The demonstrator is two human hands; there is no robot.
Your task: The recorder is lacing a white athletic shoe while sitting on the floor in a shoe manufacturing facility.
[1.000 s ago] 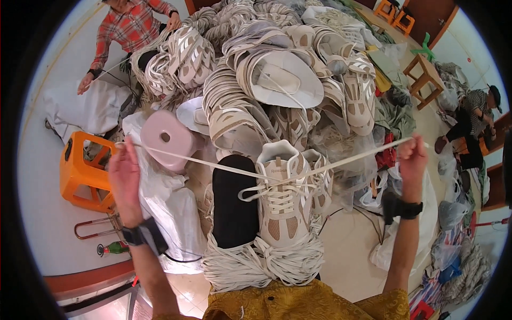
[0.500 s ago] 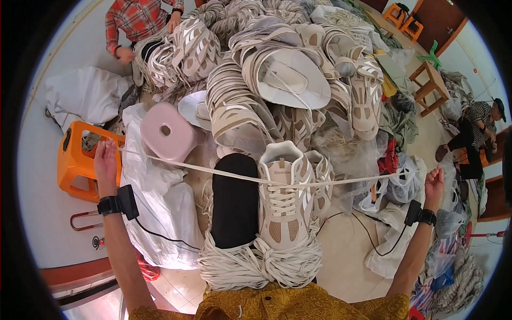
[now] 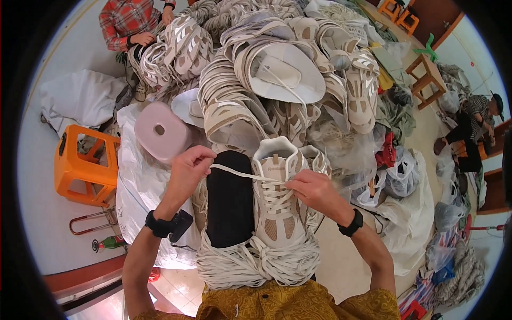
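A beige and white sneaker upper (image 3: pixel 275 213) sits in front of me, toe toward me, its lacing crisscrossed up the front. My left hand (image 3: pixel 191 169) is closed, pinching a pale shoelace (image 3: pixel 234 172) that runs across to the sneaker's top eyelets. At the sneaker's right side my right hand (image 3: pixel 316 191) is closed as well, its fingertips pinching the lace beside the eyelets. Left of the sneaker lies a long black pad (image 3: pixel 230 205), just below my left hand. A thick bundle of loose laces (image 3: pixel 256 264) lies across my lap, under both toe ends.
Stacked shoe uppers (image 3: pixel 229 101) form a large heap ahead. A pink stool (image 3: pixel 160 130) and an orange stool (image 3: pixel 85 165) stand left. At the far left a person in a plaid shirt (image 3: pixel 128 26) handles uppers; another person (image 3: pixel 474 128) sits far right. Plastic bags (image 3: pixel 402 176) lie right.
Both hands have come inward from wide apart to the sneaker, and the stretched lace is now a short span. The plaid-shirted person's hand has moved onto the uppers.
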